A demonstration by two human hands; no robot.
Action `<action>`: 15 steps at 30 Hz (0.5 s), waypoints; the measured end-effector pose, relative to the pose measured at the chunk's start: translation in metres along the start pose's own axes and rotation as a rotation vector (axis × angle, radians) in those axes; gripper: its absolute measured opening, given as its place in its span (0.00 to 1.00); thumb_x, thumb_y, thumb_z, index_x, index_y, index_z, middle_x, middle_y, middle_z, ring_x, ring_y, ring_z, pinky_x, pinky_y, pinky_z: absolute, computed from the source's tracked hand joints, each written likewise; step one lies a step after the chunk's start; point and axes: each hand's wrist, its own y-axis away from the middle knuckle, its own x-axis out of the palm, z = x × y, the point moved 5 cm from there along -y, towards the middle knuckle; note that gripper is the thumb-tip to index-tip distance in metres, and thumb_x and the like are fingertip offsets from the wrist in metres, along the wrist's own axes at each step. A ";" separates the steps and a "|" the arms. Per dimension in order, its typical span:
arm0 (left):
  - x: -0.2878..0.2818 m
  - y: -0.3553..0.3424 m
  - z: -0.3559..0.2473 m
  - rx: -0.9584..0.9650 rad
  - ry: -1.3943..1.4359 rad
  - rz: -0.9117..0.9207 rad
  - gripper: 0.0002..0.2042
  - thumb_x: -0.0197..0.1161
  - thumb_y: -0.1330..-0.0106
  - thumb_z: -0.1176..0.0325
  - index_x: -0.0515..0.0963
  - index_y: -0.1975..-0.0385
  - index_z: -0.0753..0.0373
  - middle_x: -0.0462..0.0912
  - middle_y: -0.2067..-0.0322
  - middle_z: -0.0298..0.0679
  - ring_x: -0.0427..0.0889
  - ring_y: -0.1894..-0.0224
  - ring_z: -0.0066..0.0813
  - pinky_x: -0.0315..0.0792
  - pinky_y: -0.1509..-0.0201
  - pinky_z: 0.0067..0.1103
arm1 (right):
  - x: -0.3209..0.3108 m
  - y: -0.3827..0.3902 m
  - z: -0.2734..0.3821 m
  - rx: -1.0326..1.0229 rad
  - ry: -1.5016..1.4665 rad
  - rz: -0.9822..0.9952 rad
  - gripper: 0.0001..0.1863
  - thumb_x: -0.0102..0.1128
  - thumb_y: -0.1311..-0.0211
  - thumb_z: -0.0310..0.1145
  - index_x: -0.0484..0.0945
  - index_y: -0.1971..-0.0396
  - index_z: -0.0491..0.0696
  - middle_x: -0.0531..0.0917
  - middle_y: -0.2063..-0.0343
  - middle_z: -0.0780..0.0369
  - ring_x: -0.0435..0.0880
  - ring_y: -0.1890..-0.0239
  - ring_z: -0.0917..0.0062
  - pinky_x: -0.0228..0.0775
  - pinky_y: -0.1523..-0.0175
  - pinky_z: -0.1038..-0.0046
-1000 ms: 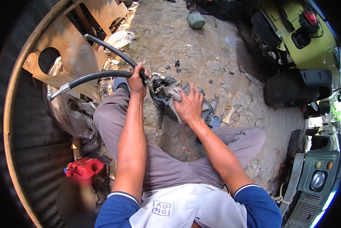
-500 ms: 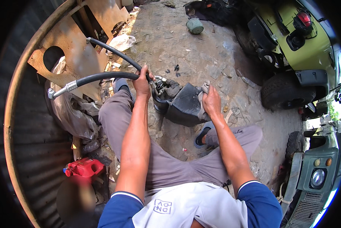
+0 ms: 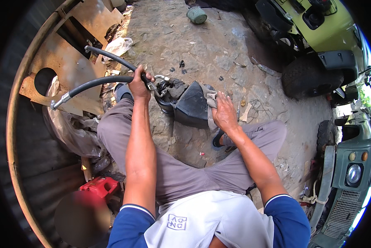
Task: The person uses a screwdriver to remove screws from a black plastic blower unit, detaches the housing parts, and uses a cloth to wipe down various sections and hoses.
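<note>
While the left hand [image 3: 139, 85]'s wrapped tight around two black hydraulic hoses [image 3: 98, 80], the black box-shaped casing [image 3: 191, 107] sits right of that grip, long axis pointing roughly at the right hand [image 3: 226, 112], which is way closer, flat against a grey rag [image 3: 211, 99] at its end.

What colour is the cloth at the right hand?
The cloth is a plain greyish beige, best seen in the head view.

The bare left hand [image 3: 139, 86] is clenching, its forearm [image 3: 141, 144] extending nearly straight; the bare right hand [image 3: 225, 113] is lying flattened, fingers [image 3: 222, 99] outstretched.
</note>
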 end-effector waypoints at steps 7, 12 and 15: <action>-0.001 0.004 -0.004 0.017 -0.070 0.014 0.11 0.61 0.33 0.65 0.70 0.76 0.61 0.69 0.85 0.35 0.70 0.82 0.27 0.70 0.75 0.26 | -0.023 -0.045 0.061 0.169 -0.442 0.209 0.30 0.55 0.35 0.40 0.68 0.37 0.38 0.67 0.34 0.44 0.65 0.30 0.58 0.54 0.26 0.54; -0.009 -0.015 0.004 -0.019 -0.008 0.000 0.12 0.61 0.33 0.63 0.69 0.74 0.59 0.66 0.84 0.33 0.68 0.81 0.27 0.66 0.73 0.24 | 0.028 -0.017 0.078 -0.289 0.041 -0.007 0.35 0.54 0.40 0.33 0.62 0.32 0.39 0.62 0.30 0.47 0.58 0.26 0.57 0.42 0.22 0.52; -0.029 -0.019 0.006 -0.038 0.004 -0.006 0.12 0.60 0.32 0.62 0.69 0.74 0.59 0.66 0.84 0.34 0.67 0.81 0.28 0.66 0.71 0.25 | 0.010 0.010 0.018 -0.149 0.010 -0.015 0.30 0.51 0.42 0.29 0.67 0.38 0.35 0.67 0.34 0.42 0.62 0.29 0.55 0.48 0.24 0.55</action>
